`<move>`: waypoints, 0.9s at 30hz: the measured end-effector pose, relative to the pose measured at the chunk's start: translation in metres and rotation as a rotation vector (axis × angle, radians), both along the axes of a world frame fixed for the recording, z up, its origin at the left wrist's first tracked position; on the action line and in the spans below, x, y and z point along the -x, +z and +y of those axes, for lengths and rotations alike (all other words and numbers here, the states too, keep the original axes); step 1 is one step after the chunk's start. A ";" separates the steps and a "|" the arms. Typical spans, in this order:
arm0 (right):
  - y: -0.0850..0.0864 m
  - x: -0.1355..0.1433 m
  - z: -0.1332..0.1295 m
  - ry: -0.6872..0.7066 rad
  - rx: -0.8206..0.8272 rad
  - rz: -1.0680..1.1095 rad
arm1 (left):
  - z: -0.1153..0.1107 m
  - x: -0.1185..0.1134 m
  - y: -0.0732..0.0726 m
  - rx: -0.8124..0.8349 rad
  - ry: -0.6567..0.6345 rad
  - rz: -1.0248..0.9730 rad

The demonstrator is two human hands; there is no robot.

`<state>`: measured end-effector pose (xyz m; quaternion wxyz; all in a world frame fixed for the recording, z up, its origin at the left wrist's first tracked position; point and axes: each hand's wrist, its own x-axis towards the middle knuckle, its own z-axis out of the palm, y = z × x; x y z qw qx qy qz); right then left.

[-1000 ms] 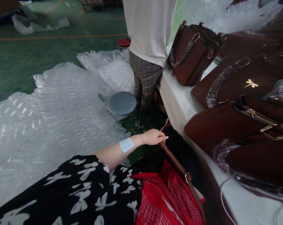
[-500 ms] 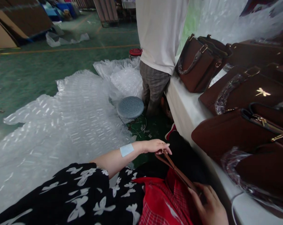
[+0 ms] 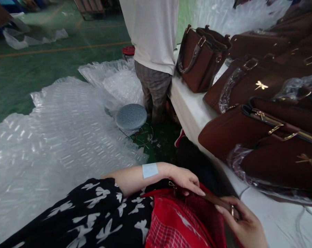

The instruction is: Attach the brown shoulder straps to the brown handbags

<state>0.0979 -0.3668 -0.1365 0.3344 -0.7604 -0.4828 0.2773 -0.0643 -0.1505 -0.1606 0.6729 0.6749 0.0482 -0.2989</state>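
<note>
A brown leather strap [image 3: 214,199] runs between my hands, low over a red checked apron [image 3: 168,220]. My left hand [image 3: 185,179] is closed on its left part, fingers bent over the leather. A small gold clasp [image 3: 172,184] hangs out beside that wrist. My right hand [image 3: 245,218] pinches the other end between thumb and fingers. Something gold and ring-shaped [image 3: 232,210] shows at those fingers; whether it is strap hardware or a worn ring I cannot tell. On the table to the right lie several brown handbags [image 3: 223,141], their handles wrapped in clear plastic.
A white-covered table [image 3: 190,106] runs along my right. Ahead stands a person in a white shirt [image 3: 154,38], back turned, beside a round grey-blue stool [image 3: 131,117]. Large heaps of clear air-cushion wrap [image 3: 65,127] spread over the green floor [image 3: 80,31] at left.
My left hand has slid down and right along the strap, closer to my right hand. The strap now lies flatter. The view has turned somewhat to the right.
</note>
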 end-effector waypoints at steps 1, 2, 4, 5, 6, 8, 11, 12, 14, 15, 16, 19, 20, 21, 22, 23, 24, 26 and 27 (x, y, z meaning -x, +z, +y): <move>0.002 -0.003 0.000 -0.010 -0.007 0.015 | -0.003 -0.002 0.004 0.025 0.027 -0.006; 0.003 -0.004 0.000 -0.027 -0.010 0.022 | -0.005 -0.002 0.008 0.038 0.043 -0.012; 0.006 -0.002 0.001 -0.041 -0.007 0.019 | -0.009 -0.002 0.015 -0.077 0.065 -0.095; 0.007 0.001 0.003 -0.038 0.001 0.012 | -0.011 -0.002 0.017 -0.197 0.082 -0.184; 0.009 0.005 0.005 -0.036 0.013 0.005 | -0.014 -0.002 0.019 -0.328 0.110 -0.297; 0.011 0.015 0.011 -0.022 0.057 0.007 | -0.019 -0.002 0.020 -0.496 0.193 -0.513; 0.014 0.023 0.016 -0.040 0.100 0.029 | -0.025 -0.004 0.017 -0.389 0.327 -0.606; 0.015 0.023 0.016 -0.043 0.093 0.037 | -0.025 -0.005 0.015 -0.302 0.375 -0.582; 0.016 0.021 0.018 -0.018 0.045 0.059 | -0.024 -0.007 0.013 -0.068 0.415 -0.493; 0.016 0.020 0.019 0.019 0.014 0.070 | -0.024 -0.007 0.012 0.057 0.385 -0.430; 0.017 0.019 0.019 0.067 -0.014 0.080 | -0.023 -0.008 0.011 0.162 0.324 -0.362; 0.021 0.017 0.021 0.134 -0.044 0.079 | -0.024 -0.009 0.009 0.284 0.178 -0.206; 0.023 0.018 0.021 0.103 -0.041 0.074 | -0.025 -0.009 0.009 0.303 0.171 -0.184; 0.025 0.019 0.020 0.055 -0.035 0.072 | -0.026 -0.008 0.008 0.344 0.177 -0.178; 0.027 0.021 0.018 0.005 -0.030 0.069 | -0.027 -0.008 0.008 0.406 0.184 -0.181; 0.028 0.022 0.017 -0.035 -0.028 0.063 | -0.027 -0.007 0.007 0.475 0.189 -0.188; 0.030 0.023 0.015 -0.061 -0.026 0.054 | -0.027 -0.006 0.007 0.539 0.186 -0.195; 0.030 0.022 0.011 -0.086 -0.019 0.026 | -0.025 -0.003 0.006 0.637 0.175 -0.207; 0.030 0.021 0.010 -0.085 -0.013 0.013 | -0.024 0.000 0.005 0.672 0.168 -0.206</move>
